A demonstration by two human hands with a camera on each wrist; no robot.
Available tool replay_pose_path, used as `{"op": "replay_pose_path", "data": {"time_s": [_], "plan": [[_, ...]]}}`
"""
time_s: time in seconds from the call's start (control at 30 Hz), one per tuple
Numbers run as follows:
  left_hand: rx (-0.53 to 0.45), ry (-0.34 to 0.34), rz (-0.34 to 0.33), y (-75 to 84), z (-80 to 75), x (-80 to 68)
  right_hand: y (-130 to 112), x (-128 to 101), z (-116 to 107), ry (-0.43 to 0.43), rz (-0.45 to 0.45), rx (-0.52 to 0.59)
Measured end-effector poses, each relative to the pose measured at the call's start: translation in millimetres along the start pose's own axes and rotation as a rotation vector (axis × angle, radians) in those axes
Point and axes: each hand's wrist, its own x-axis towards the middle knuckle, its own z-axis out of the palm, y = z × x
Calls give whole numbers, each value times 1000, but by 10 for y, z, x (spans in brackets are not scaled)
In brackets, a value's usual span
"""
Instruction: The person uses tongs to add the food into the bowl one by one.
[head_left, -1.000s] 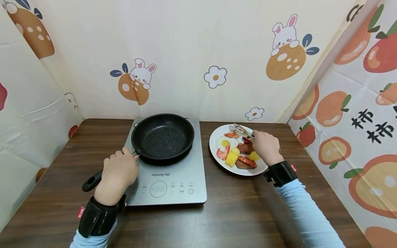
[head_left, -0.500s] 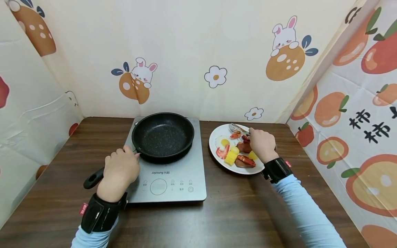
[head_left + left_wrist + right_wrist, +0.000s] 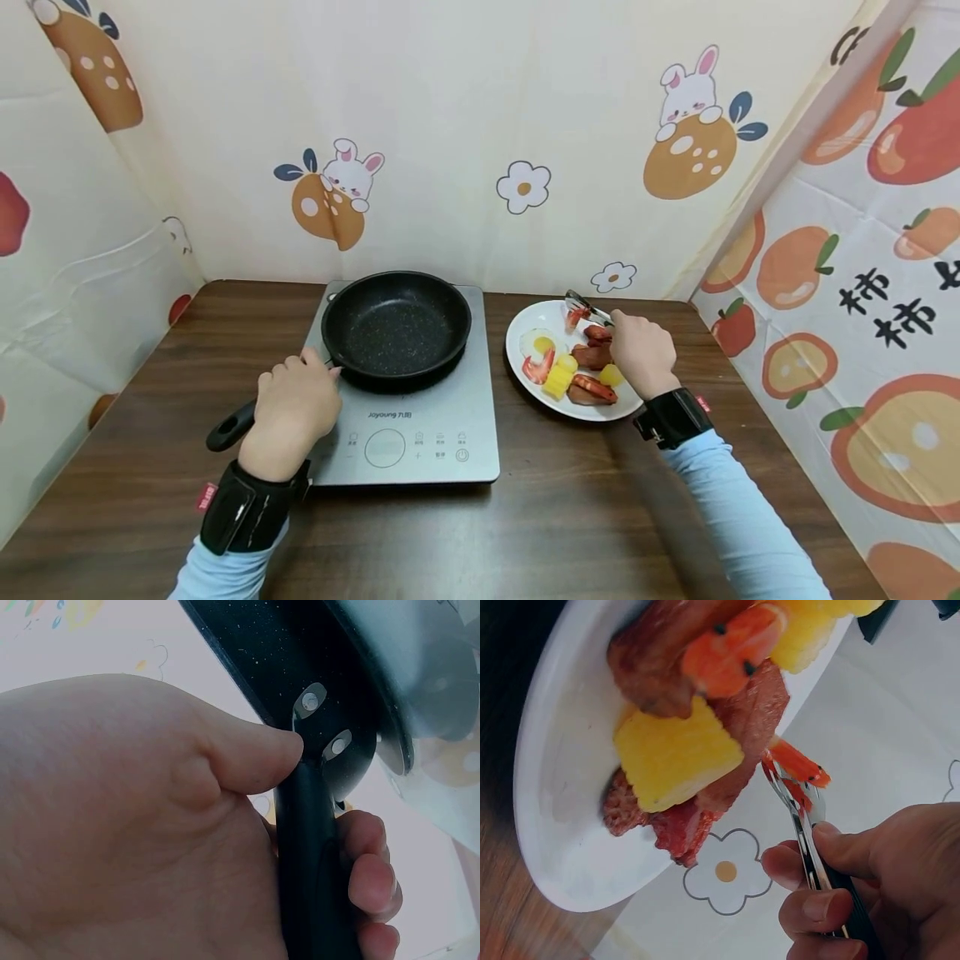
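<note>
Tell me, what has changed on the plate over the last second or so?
The right hand has raised its tongs, and the shrimp clamped in them has come up off the white plate toward its far rim. The left hand still grips the pan handle; the black pan, the cooktop and the other food stayed put.

The induction cooktop (image 3: 420, 417) bears the brand "Joyoung", followed by two small Chinese characters, printed just below the frying pan (image 3: 395, 325). Its touch controls below the brand carry tiny captions too small to read. To the cooktop's right, the patterned wall sheet (image 3: 892, 275) shows large black 柿 characters, repeated.
</note>
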Motion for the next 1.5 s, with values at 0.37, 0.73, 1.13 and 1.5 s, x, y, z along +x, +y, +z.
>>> {"op": "replay_pose_path", "data": {"time_s": [0.37,0.73,1.13,1.5], "plan": [[10,9,13,-8,-11,-14,-189,-108,-123,73,-25,68],[-4,21,7,-4,-58,-33,-642,-122,-377,125,-85,128],[6,6,31,23,-40,-67,-1318,-131,-535,256,-225,134],[-6,32,23,39,-27,-109,-2020,-77,-262,255,-405,54]]}}
